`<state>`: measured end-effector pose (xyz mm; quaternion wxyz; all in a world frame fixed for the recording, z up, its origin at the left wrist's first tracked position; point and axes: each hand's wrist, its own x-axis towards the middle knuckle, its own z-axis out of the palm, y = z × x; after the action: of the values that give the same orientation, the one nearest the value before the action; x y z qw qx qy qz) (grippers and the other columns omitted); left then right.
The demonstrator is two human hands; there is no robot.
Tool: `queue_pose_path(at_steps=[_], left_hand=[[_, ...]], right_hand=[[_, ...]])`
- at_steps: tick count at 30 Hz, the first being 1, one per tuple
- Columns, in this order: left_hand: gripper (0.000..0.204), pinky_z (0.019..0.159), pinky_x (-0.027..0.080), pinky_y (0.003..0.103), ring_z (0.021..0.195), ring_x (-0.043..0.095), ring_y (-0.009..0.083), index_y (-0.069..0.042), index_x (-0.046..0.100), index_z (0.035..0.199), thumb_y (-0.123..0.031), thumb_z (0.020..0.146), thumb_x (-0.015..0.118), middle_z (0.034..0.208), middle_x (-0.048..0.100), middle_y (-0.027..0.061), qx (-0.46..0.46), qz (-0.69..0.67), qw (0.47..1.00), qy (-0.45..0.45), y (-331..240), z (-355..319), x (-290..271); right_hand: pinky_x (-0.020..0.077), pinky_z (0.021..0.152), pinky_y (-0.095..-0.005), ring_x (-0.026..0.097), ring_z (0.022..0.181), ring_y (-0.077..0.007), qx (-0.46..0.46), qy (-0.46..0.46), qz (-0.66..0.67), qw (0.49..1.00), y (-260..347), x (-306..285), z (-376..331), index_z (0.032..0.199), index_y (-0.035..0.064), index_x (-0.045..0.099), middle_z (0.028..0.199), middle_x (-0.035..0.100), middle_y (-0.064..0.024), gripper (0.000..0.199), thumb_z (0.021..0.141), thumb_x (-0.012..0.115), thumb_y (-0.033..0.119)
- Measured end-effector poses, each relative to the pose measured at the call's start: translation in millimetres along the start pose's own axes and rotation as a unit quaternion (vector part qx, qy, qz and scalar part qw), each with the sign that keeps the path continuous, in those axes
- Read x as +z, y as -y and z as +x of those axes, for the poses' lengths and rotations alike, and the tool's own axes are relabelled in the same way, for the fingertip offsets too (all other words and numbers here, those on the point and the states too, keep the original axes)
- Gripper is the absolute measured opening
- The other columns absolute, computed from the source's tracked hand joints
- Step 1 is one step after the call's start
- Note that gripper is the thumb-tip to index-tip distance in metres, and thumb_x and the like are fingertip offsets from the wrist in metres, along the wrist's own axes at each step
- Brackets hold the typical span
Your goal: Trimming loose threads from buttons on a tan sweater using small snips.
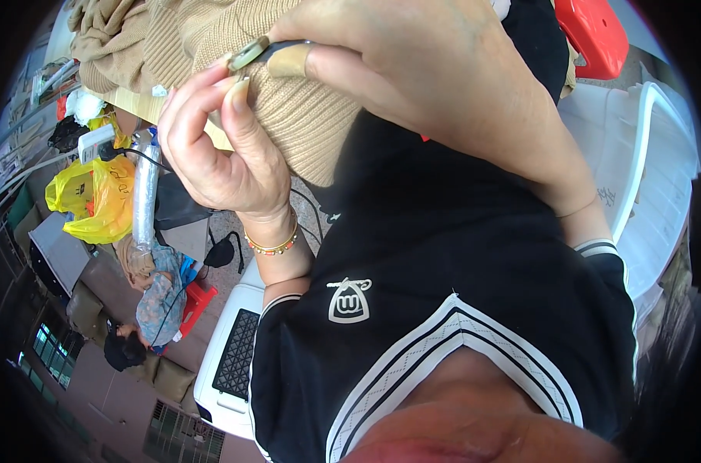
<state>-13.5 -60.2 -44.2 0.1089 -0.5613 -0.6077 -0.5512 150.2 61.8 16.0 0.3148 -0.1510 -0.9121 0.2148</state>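
Observation:
My left hand point(219, 147) is closed in a pinch, its fingertips on a small greenish disc that looks like a button point(249, 54), seen nearly edge-on. My right hand point(412, 58) comes in from the right, its fingers pressed together at the button's other side. A tan cover point(289, 61) wraps one of its fingertips. Between the right fingers shows a narrow dark piece point(277, 49), too little visible to name. Below and behind both hands lies a tan ribbed knit garment point(308, 127), hanging over the table edge toward my lap.
More tan knitwear point(115, 42) is heaped at the far left. A yellow plastic bag point(96, 201) and a clear wrapped roll point(144, 193) are at left, near another person point(161, 297). A white plastic bin point(636, 177) and a red stool point(593, 38) stand at right.

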Motion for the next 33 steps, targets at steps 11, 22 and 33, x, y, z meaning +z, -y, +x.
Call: queue_pose_path(at_steps=[11, 22, 33], left_hand=[[0.037, 0.076, 0.044, 0.024, 0.082, 0.053, 0.0119, -0.002, 0.069, 0.109, -0.007, 0.076, 0.083, 0.098, 0.061, 0.003, -0.217, -0.011, 0.964, 0.15, -24, 9, -37], [0.025, 0.09, 0.055, 0.036, 0.094, 0.063, 0.0221, 0.003, 0.066, 0.095, 0.019, 0.077, 0.07, 0.098, 0.062, 0.0112, 0.136, 0.135, 0.979, 0.075, -7, 58, -100], [0.017, 0.092, 0.047, 0.031, 0.096, 0.058, 0.0173, -0.003, 0.065, 0.089, 0.009, 0.079, 0.073, 0.101, 0.058, 0.006, -0.051, 0.047, 0.994, -0.09, 62, -2, -113]], right_hand=[[0.0539, 0.073, -0.0319, 0.069, 0.085, -0.0251, -0.008, -0.056, 0.134, 0.989, -26, -8, -20, 0.12, -0.0005, 0.063, 0.103, 0.07, -0.0156, 0.049, 0.079, 0.082, 0.017], [0.0506, 0.068, -0.0287, 0.065, 0.076, -0.0215, 0.036, 0.02, 0.038, 0.998, -66, -12, -68, 0.102, 0.0012, 0.068, 0.085, 0.064, -0.0088, 0.027, 0.075, 0.074, 0.002], [0.0466, 0.054, -0.0334, 0.059, 0.059, -0.02, -0.071, 0.007, -0.045, 0.996, -42, 14, -83, 0.106, 0.0098, 0.071, 0.072, 0.055, -0.0032, 0.046, 0.061, 0.07, -0.001]])
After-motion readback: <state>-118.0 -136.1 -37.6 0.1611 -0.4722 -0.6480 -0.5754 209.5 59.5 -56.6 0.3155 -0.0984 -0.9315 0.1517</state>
